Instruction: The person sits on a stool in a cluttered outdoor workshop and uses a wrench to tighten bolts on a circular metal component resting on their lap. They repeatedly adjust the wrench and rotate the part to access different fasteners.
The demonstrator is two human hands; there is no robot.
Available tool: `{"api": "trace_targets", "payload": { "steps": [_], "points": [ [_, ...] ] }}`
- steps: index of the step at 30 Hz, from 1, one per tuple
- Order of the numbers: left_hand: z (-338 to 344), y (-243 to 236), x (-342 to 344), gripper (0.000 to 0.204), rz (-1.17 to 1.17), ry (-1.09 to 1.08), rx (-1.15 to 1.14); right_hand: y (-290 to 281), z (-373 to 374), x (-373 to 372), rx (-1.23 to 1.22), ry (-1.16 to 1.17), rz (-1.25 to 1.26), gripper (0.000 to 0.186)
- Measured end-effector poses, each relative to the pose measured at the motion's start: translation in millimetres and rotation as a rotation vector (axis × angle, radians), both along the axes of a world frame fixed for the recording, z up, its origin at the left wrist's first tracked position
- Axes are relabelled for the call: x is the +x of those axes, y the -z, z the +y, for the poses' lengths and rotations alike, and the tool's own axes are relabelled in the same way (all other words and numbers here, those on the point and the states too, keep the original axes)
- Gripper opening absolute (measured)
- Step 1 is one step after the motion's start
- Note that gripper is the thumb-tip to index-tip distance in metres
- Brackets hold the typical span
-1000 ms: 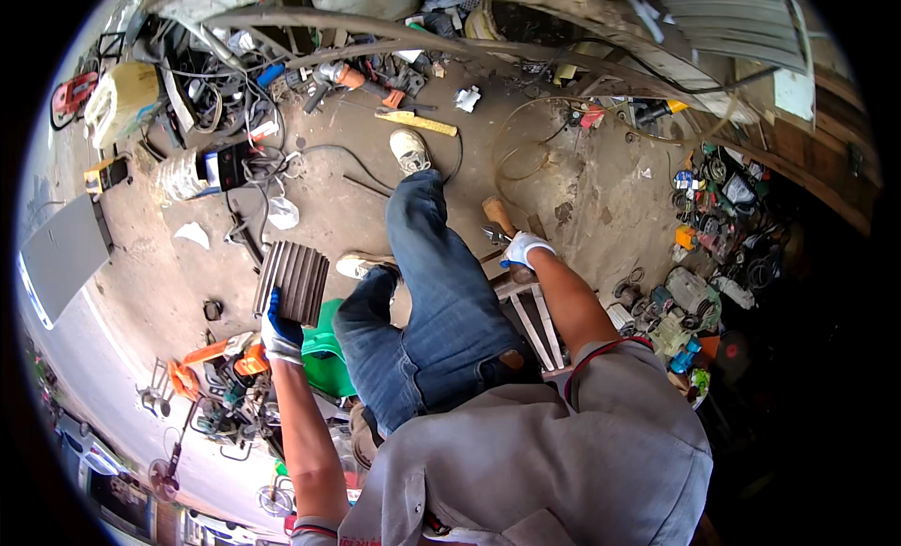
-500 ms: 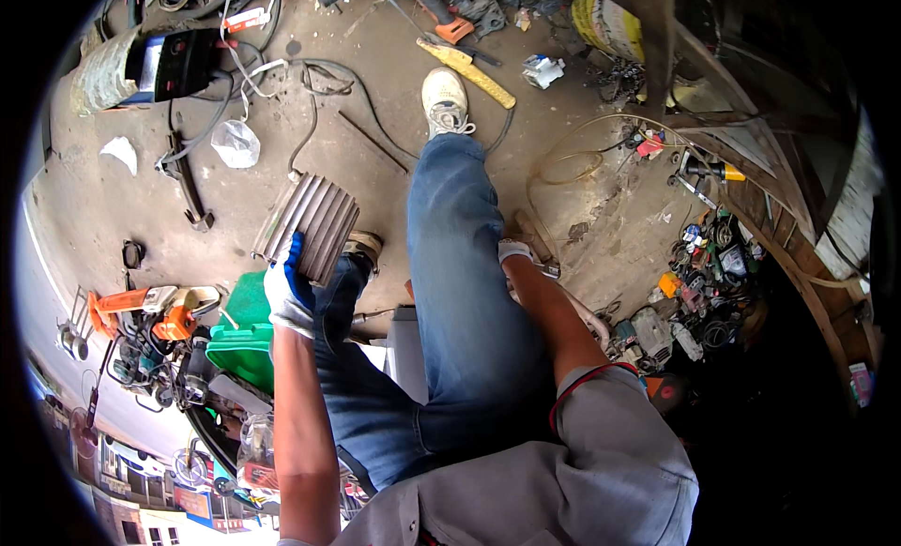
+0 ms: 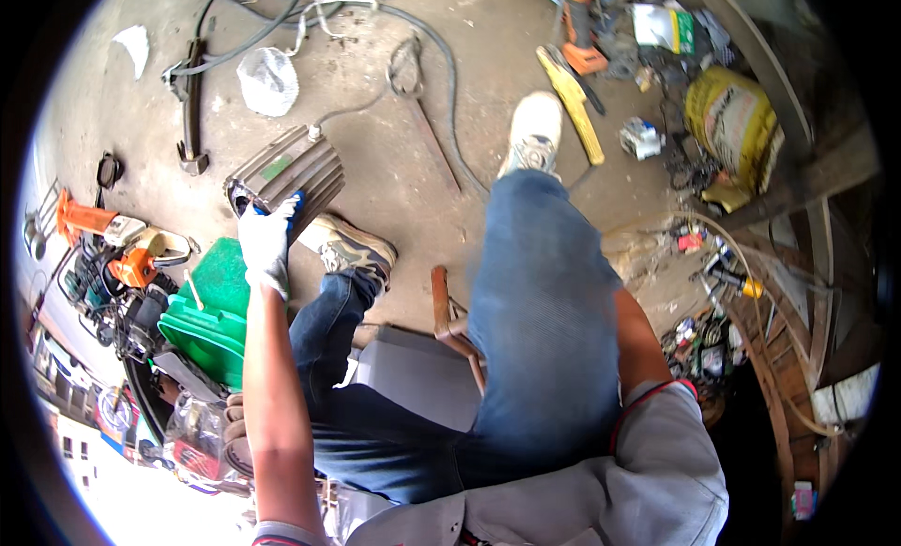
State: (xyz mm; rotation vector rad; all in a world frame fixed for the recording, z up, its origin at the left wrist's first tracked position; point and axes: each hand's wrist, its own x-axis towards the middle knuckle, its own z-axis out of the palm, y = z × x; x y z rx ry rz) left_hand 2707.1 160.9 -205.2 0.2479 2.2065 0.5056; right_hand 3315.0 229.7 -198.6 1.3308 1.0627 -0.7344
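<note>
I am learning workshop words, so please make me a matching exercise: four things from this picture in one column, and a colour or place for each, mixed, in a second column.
Things:
1. left hand
2. plastic container
3. ribbed metal casing
4. level tool

Descriptions:
A. green, on the floor beside the left forearm
B. yellow, lying on the floor right of the far shoe
C. in a white glove with blue parts
D. grey, on the floor, touched by the gloved hand

Pairs: 1-C, 2-A, 3-D, 4-B
</note>
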Motion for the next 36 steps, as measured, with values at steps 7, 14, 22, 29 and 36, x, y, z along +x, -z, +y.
{"api": "trace_targets", "payload": {
  "steps": [7, 14, 22, 29, 36],
  "points": [
    [15.9, 43.7, 26.7, 0.061, 0.374, 0.147, -0.368, -14.2, 68.9, 107.2, 0.245, 0.005, -0.211, 0.035],
    [36.1, 55.0, 56.5, 0.061, 0.218, 0.197, -0.601, 23.4, 106.3, 126.5, 0.364, -0.002, -0.174, 0.033],
    [10.2, 78.5, 60.2, 0.047, 0.404, 0.146, -0.305, 84.2, 81.1, 92.7, 0.395, 0.043, 0.143, 0.031],
    [12.1, 84.0, 85.6, 0.075, 0.512, 0.183, -0.04, 121.0, 56.7, 1.8, 0.385, 0.182, 0.531, 0.03],
    [-54.2, 89.9, 56.9, 0.056, 0.873, -0.168, 0.156, 98.4, 86.6, -96.5, 0.403, 0.193, 0.797, 0.029]
  ]
}}
